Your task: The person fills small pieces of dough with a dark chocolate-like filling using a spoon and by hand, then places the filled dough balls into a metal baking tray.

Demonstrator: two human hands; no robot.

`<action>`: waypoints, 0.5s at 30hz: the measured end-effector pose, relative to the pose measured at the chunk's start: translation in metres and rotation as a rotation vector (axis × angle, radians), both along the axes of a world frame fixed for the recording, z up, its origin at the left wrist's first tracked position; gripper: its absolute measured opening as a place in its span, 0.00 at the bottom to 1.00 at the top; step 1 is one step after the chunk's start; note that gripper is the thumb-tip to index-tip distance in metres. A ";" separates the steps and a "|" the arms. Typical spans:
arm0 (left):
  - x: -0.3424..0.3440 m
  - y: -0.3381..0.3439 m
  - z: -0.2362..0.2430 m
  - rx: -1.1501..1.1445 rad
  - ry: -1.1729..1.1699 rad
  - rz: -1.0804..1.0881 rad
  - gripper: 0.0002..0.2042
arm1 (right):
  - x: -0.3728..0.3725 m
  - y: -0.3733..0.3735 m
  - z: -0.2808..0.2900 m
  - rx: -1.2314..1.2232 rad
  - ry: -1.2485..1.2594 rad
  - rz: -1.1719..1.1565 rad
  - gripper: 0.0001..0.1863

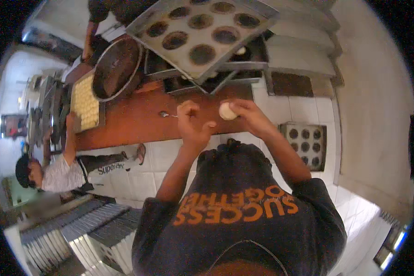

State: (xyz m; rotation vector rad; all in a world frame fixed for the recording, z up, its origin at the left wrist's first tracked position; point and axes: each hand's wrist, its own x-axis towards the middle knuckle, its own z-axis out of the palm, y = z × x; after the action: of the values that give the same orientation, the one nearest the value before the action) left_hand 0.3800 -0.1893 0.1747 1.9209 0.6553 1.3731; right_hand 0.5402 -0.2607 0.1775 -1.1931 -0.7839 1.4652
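Note:
A pale round dough ball (227, 111) sits in the fingers of my right hand (245, 112), above the near edge of the reddish-brown table (124, 122). My left hand (194, 123) is raised just to the left of it, its fingers bent and its thumb spread apart, with nothing visible in it. A small metal spoon (164, 114) lies on the table beside my left hand; part of its handle is hidden. Beyond both hands, metal baking trays with round dark wells (200, 20) are stacked crosswise, and a few pale pieces show between them.
A deep round pan (117, 69) stands at the table's left, beside a tray of pale dough pieces (86, 103). Another person (62, 172) reaches to that tray; a second stands behind. A welled tray (303, 146) rests at right. Stacked sacks (303, 41) fill the far right.

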 end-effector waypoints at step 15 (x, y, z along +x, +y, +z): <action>-0.148 0.019 -0.053 -0.614 -0.088 0.426 0.09 | 0.067 0.216 0.029 0.529 -1.491 0.129 0.20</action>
State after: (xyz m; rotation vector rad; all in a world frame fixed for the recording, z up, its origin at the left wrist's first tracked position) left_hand 0.2316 -0.1701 0.1215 1.2666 1.3198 1.2857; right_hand 0.6071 -0.0450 0.2061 -1.6955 -2.0708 0.1316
